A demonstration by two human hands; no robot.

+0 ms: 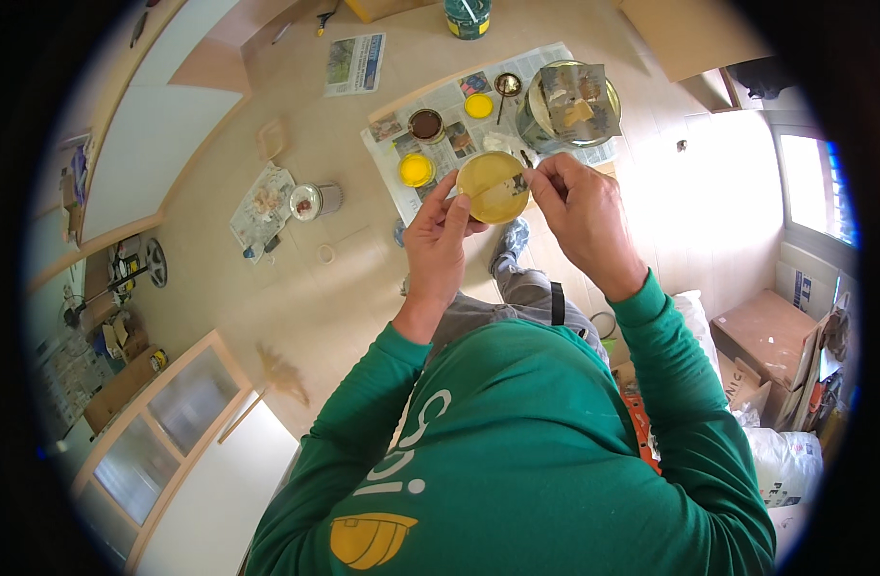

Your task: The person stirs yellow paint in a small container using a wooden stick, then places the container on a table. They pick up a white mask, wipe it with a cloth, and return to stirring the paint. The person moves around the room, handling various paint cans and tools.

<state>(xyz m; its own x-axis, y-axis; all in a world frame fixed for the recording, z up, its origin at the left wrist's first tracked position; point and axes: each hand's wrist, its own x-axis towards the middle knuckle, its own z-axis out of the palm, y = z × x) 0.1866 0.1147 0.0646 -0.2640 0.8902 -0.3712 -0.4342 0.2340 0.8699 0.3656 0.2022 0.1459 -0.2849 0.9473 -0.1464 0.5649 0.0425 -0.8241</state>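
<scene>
Over the newspaper point(397, 182), my left hand point(438, 245) grips a round, shallow yellowish tub point(488, 184) by its left and lower rim. Its inside faces up and looks coated in yellow. At the tub's right edge, my right hand point(586, 216) is closed, thumb and fingers pinched around a small tool with a dark end point(524, 158); its kind is unclear. A greyish patch shows on the tub's surface beside those fingertips. Just beyond the tub stand an open tin of dark brown paint point(425, 125) and a yellow round lid or tin point(417, 170).
A large metal can point(539, 115) with a stained flat plate point(579, 101) on top stands far right on the newspaper. A second yellow round point(478, 106) lies nearby. A glass jar point(310, 202) is at left, a green bucket point(468, 19) farther off, cardboard boxes point(766, 336) at right.
</scene>
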